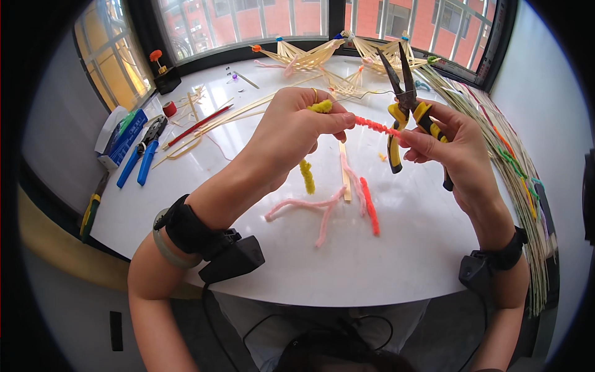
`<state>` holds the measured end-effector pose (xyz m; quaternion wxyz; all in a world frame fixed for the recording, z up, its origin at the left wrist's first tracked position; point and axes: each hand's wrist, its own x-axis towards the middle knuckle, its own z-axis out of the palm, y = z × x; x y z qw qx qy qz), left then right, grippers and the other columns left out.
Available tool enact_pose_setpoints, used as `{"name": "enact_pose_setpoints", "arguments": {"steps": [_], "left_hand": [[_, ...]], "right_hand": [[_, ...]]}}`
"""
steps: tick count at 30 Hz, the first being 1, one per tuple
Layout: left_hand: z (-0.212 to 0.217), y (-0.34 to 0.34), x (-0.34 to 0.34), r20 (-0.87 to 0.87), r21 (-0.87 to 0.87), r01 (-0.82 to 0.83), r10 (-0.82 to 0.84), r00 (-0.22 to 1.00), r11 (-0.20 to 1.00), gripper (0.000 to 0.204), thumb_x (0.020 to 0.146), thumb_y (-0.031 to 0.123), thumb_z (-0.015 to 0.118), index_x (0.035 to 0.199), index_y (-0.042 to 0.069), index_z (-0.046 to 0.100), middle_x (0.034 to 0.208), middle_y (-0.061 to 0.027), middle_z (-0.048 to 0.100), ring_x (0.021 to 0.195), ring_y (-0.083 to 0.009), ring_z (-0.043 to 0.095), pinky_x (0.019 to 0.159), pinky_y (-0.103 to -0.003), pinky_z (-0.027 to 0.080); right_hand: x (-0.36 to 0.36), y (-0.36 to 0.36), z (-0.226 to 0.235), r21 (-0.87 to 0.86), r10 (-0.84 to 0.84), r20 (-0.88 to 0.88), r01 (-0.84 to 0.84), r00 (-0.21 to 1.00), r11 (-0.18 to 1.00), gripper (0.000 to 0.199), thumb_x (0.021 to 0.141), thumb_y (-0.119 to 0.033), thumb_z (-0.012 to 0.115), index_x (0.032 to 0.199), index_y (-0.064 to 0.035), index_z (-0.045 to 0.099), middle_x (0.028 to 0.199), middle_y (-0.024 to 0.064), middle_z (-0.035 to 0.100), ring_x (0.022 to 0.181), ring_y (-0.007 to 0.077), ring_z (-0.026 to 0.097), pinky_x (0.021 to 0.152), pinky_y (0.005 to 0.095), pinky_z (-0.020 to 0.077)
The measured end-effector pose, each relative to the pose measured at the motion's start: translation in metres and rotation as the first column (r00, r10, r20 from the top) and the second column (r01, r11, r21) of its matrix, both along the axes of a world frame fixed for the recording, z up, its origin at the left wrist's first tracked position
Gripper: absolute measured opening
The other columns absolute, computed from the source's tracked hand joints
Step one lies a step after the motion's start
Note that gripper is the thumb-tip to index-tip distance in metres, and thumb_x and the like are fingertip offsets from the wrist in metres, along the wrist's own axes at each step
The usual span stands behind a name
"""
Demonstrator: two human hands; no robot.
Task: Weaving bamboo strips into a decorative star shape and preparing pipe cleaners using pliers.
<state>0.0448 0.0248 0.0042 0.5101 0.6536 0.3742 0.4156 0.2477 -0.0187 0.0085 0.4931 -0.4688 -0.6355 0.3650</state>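
Between my two hands stretches a coral pipe cleaner [375,126]. My left hand [291,127] is closed, pinching one end of it; a yellow-green pipe cleaner [320,107] also shows at its fingers. My right hand [455,136] pinches the other end with thumb and finger. That hand also holds needle-nose pliers [406,99] with yellow and black handles, jaws pointing up and apart. A thin wire [365,94] runs from near my left hand towards the pliers. Below lie pink pipe cleaners [304,203], a coral piece [370,208] and a flat wooden strip [346,180].
Blue-handled pliers [141,155], a red pencil [197,127] and a blue box [124,137] are at the left. Woven strip pieces [304,59] sit along the window. Long thin strips [496,136] line the right edge of the white table [297,273].
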Motion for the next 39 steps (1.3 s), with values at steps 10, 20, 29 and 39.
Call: {"name": "enact_pose_setpoints", "arguments": {"steps": [10, 20, 29, 39], "left_hand": [[0.004, 0.003, -0.009, 0.02, 0.002, -0.052, 0.052, 0.998, 0.999, 0.01, 0.079, 0.01, 0.063, 0.077, 0.001, 0.061, 0.067, -0.0058, 0.057, 0.046, -0.0017, 0.032, 0.041, -0.016, 0.021], [0.005, 0.004, -0.013, 0.087, 0.003, -0.075, 0.074, 0.993, 0.997, 0.01, 0.081, 0.01, 0.062, 0.081, 0.0, 0.061, 0.065, -0.0025, 0.055, 0.044, -0.0005, 0.029, 0.04, -0.016, 0.02], [0.004, 0.0, -0.003, 0.278, 0.017, 0.074, -0.076, 0.958, 0.997, 0.018, 0.083, 0.009, 0.058, 0.098, -0.001, 0.06, 0.099, -0.0171, 0.064, 0.043, 0.0006, 0.028, 0.038, -0.012, 0.03], [0.001, -0.003, -0.001, 0.276, -0.014, 0.163, -0.153, 0.949, 0.987, 0.023, 0.082, 0.008, 0.059, 0.104, -0.001, 0.061, 0.097, -0.0169, 0.064, 0.054, 0.001, 0.052, 0.042, -0.012, 0.04]], "right_hand": [[0.012, 0.001, 0.003, -0.02, -0.071, 0.03, 0.072, 0.997, 0.997, 0.034, 0.075, -0.018, 0.071, 0.101, 0.003, 0.061, 0.077, 0.0093, 0.064, 0.063, 0.0109, 0.062, 0.063, 0.0217, 0.0522], [0.026, 0.003, 0.007, -0.005, -0.139, 0.026, 0.14, 0.99, 0.99, 0.032, 0.076, -0.018, 0.07, 0.101, 0.0009, 0.061, 0.076, 0.0085, 0.065, 0.061, 0.0082, 0.06, 0.061, 0.0205, 0.0505], [0.009, 0.0, 0.005, 0.052, -0.041, -0.01, 0.041, 0.999, 0.998, 0.036, 0.073, -0.015, 0.073, 0.102, 0.0013, 0.061, 0.081, 0.0091, 0.064, 0.07, 0.0116, 0.063, 0.067, 0.0237, 0.052], [0.004, -0.002, 0.005, -0.049, 0.006, -0.059, -0.009, 0.998, 0.999, 0.036, 0.074, -0.018, 0.072, 0.101, 0.0032, 0.059, 0.079, 0.009, 0.064, 0.067, 0.0107, 0.063, 0.063, 0.0216, 0.0516]]}}
